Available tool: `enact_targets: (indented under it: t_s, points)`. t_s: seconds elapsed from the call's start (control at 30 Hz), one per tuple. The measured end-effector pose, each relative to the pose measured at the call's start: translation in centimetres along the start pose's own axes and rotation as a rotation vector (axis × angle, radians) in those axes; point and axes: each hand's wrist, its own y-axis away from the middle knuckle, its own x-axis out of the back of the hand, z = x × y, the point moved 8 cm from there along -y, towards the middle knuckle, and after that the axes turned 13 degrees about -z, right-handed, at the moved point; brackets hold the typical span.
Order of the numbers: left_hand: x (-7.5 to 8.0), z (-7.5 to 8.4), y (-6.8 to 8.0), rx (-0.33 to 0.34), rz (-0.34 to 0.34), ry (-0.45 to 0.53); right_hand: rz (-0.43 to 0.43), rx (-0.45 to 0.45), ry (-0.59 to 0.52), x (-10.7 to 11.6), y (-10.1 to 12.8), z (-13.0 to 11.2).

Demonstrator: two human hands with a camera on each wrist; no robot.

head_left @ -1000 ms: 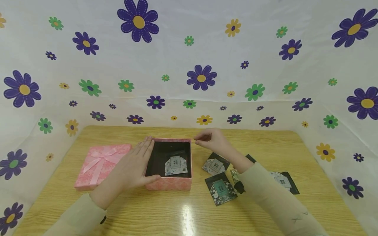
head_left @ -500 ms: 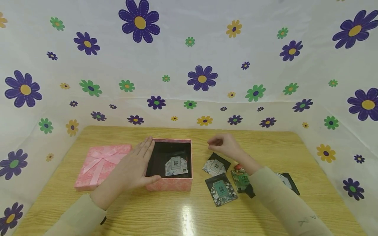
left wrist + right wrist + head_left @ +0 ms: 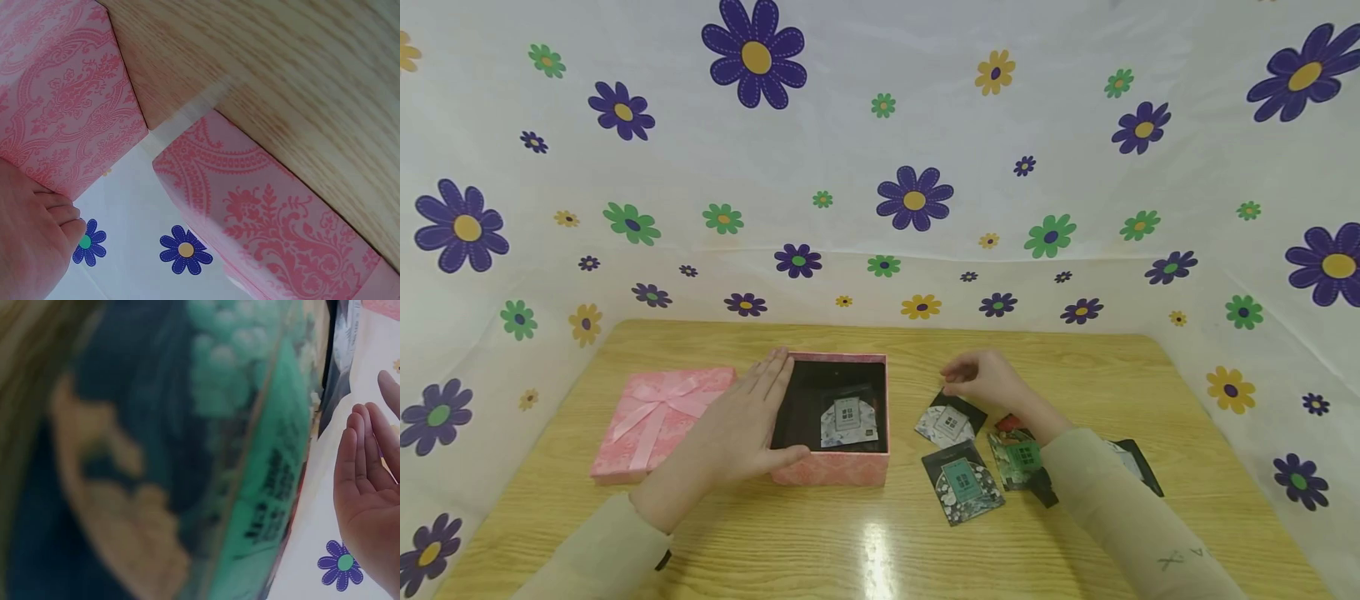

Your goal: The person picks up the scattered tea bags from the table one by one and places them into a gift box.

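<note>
The open pink box [image 3: 831,417] sits near the middle of the table [image 3: 865,542], with one small packet [image 3: 847,419] lying on its dark floor. The left hand [image 3: 747,421] rests flat against the box's left wall, fingers straight, thumb lying along the front rim — it grips nothing. Just left of it, touching the box or nearly so, lies the pink lid [image 3: 655,421] with its ribbon bow up.

Right of the box, the right hand [image 3: 985,379] hovers over a black-and-white packet [image 3: 950,419], fingers loosely curled with the tips close together — holding nothing that can be seen. Near that packet lie a dark packet with a green label [image 3: 962,482], a green-patterned one [image 3: 1018,456] and another [image 3: 1131,462] half hidden behind the sleeve. In the right wrist view a green packet [image 3: 250,456] fills the frame, blurred.
</note>
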Motion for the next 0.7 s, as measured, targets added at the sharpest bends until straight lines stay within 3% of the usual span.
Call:
enact_targets:
  t_s: [0.33, 0.7]
  points:
    - [-0.2, -0.1, -0.1, 0.001, 0.0, 0.001, -0.077, -0.002, 0.06, -0.8, 0.0, 1.4]
    - [-0.1, 0.0, 0.0, 0.0, 0.009, 0.015, -0.119, 0.04, 0.122, -1.5, -0.1, 1.0]
